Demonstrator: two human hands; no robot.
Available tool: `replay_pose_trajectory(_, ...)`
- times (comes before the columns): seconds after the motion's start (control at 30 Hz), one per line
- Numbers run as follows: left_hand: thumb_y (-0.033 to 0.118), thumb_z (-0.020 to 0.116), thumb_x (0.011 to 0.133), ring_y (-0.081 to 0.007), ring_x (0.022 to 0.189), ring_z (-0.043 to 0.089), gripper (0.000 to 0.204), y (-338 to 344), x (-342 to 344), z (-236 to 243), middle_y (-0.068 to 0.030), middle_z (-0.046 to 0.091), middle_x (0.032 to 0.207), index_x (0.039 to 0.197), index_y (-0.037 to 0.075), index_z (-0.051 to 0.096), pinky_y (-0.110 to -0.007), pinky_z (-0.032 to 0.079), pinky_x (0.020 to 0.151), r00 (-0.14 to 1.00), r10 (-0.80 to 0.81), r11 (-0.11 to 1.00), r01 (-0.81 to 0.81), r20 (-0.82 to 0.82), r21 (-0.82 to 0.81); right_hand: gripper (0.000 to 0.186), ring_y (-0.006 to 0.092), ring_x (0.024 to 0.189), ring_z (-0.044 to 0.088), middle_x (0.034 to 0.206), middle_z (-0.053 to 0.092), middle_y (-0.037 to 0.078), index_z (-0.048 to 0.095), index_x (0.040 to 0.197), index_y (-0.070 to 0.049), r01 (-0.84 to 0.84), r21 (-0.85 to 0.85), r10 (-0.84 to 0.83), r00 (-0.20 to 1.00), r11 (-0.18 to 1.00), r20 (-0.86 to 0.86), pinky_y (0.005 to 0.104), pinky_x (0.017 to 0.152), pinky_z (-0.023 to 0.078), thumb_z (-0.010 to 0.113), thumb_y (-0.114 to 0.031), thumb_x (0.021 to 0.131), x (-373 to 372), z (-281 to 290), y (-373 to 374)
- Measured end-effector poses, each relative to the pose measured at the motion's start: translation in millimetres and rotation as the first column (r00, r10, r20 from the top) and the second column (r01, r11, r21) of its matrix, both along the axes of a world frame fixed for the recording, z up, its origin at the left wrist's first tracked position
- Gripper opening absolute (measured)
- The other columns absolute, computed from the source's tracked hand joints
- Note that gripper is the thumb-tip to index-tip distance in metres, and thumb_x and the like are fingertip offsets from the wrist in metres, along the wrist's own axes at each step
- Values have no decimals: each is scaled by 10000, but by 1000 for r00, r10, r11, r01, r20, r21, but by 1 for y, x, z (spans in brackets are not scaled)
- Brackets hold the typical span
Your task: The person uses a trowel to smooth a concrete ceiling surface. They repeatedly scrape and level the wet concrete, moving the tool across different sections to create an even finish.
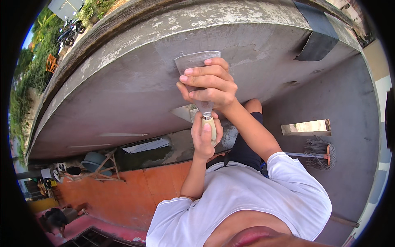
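A putty knife with a wide metal blade (190, 62) and a pale handle (210, 128) is upright in front of me, blade upward, against the grey wall (135, 82). My left hand (202, 136) is closed around the handle. Higher up, my right hand (212, 84) lies across the blade, its fingers bent over the metal and its thumb hidden. The blade's top edge is bare, just below the wall's pale, flaking top ledge (230, 15). Whether the edge touches the wall, I cannot tell.
A dark sheet (319, 39) hangs over the ledge at the right. A mop (323, 154) leans by a rectangular opening (306, 126) in the side wall. A grey tub (94, 161) on a wooden stand is at left, over the orange floor (123, 191).
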State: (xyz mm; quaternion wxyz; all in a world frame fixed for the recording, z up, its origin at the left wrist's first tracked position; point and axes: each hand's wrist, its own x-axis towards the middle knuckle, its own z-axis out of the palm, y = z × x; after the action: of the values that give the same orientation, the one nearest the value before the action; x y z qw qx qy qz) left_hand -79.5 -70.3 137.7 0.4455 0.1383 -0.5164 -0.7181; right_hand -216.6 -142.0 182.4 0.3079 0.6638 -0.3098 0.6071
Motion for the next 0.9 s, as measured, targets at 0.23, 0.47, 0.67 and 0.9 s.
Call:
replay_pose_trajectory(0.23,438,382,1031,-86,389,277,399,-20,113,-58,-25,398,521,1077,44,424,-232,253,375,904,424,905,-425,-45,-6,473,289,1479,317,1557,413,82,569,1367,-202,177,48,-177,984,983,-14,478,1246,114,648,-230,902,-2,7,5)
replay_pose_trajectory(0.47,431,342,1028,-98,414,314,411,-6,165,-84,-29,406,536,1120,44,447,-235,264,371,718,668,732,-681,198,4,559,262,1523,221,1613,320,112,512,1437,-123,361,369,-21,740,857,-673,471,1263,19,546,-148,880,48,-8,-11)
replay_pose_trajectory(0.67,417,322,1023,-114,465,382,435,6,154,-83,-50,449,579,1152,30,470,-246,330,421,708,696,710,-704,116,36,572,253,1472,350,1562,425,75,575,1372,-160,-2,248,78,952,969,-296,475,1262,85,611,-130,801,39,-3,-6)
replay_pose_trajectory(0.9,393,355,1004,-122,496,425,426,11,141,-78,-57,474,606,1140,17,502,-250,357,460,856,496,863,-505,144,30,575,241,1484,331,1539,459,85,598,1360,-166,283,402,-50,864,871,-501,495,1252,79,624,-123,787,35,15,-1)
